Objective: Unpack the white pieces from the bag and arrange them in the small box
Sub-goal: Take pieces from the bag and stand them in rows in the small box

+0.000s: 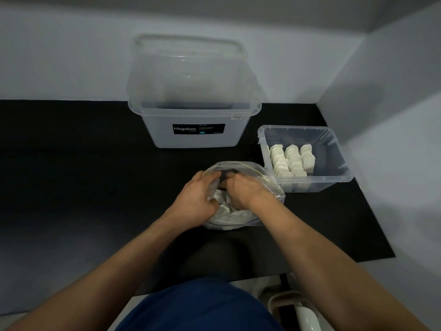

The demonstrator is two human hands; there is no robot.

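A clear plastic bag (267, 185) lies on the black mat in front of me, with white pieces (223, 207) showing inside it. My left hand (195, 197) grips the bag's left rim. My right hand (245, 191) reaches into the bag's mouth, its fingertips hidden inside. To the right stands the small clear box (334, 154), holding several white pieces (291, 160) set upright in three rows along its left side.
A large clear Megabox container (194, 130) stands behind the bag, its lid leaning against the wall. White walls close in at the back and right. The black mat (71, 175) stretches to the left.
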